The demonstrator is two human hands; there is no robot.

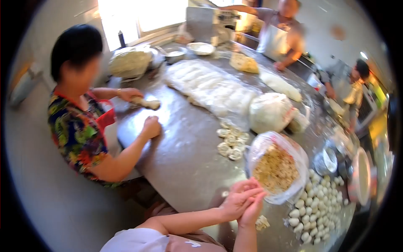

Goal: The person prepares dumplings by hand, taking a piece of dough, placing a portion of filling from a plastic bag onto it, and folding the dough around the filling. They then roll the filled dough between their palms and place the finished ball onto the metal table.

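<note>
My left hand (pixel 234 200) and my right hand (pixel 253 210) are pressed palm to palm above the near edge of the metal table (pixel 180 164), fingers stretched out. Whatever lies between the palms is hidden. A small scrap of dough (pixel 262 222) lies on the table just below my hands. Right beside them stands an open plastic bag of crumbly yellow filling (pixel 275 168). Several small white dough balls (pixel 319 206) are spread to the right of the bag.
A person in a floral shirt and red apron (pixel 77 126) rolls a dough log (pixel 147 103) at the table's left side. Shaped pieces (pixel 230 143), plastic-covered dough (pixel 210 88) and a bagged lump (pixel 270 111) fill the middle. Two more people work at the back (pixel 279 33) and right (pixel 357 84).
</note>
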